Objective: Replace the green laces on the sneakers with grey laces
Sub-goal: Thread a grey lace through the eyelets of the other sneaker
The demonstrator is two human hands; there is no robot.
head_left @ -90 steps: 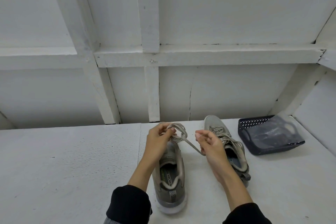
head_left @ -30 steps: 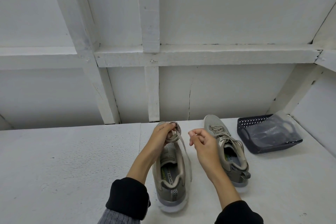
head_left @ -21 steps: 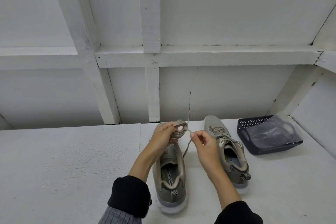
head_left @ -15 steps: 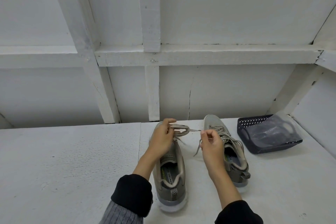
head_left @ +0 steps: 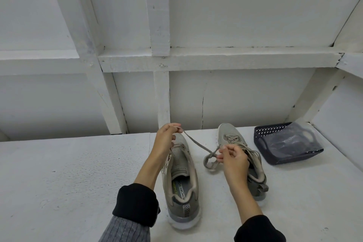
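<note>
Two grey-green sneakers stand toe-away on the white surface. The left sneaker has no lace in its eyelets. The right sneaker is laced. A loose lace stretches between my hands. My left hand pinches one end above the left sneaker's toe. My right hand holds the coiled rest of the lace between the two sneakers, in front of the right sneaker's laces.
A dark perforated basket with a clear plastic bag in it sits at the right, beside the right sneaker. A white framed wall rises right behind the sneakers. The white surface extends left.
My hands have pulled apart: the left hand stays over the left sneaker's toe, the right has moved right and down with the lace's loops, stretching the lace between them.
</note>
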